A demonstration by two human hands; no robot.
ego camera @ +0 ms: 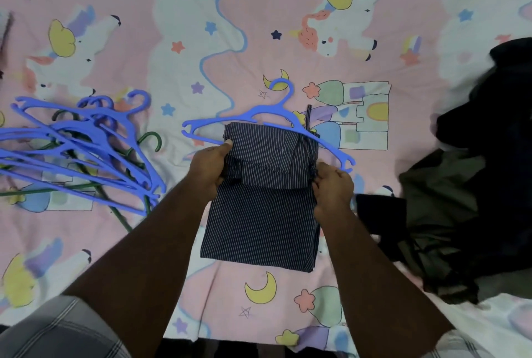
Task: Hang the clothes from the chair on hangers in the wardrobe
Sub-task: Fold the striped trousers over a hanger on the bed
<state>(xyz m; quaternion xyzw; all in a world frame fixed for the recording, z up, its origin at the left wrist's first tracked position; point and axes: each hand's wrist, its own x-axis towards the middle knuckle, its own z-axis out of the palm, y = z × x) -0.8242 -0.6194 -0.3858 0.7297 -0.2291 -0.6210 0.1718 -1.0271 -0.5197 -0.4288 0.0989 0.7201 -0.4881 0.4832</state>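
Gripping the striped garment draped over a blue hanger, both hands pinch its edges; dark clothes and spare hangers wait.

hanger bar under striped garment, hanger pile cut off left

Bed: covered by a pink sheet printed with unicorns, moons and stars. Lying on it: a heap of blue and green hangers at left; a single blue hanger at centre with folded pinstriped dark trousers draped through it; a pile of dark clothes at right.
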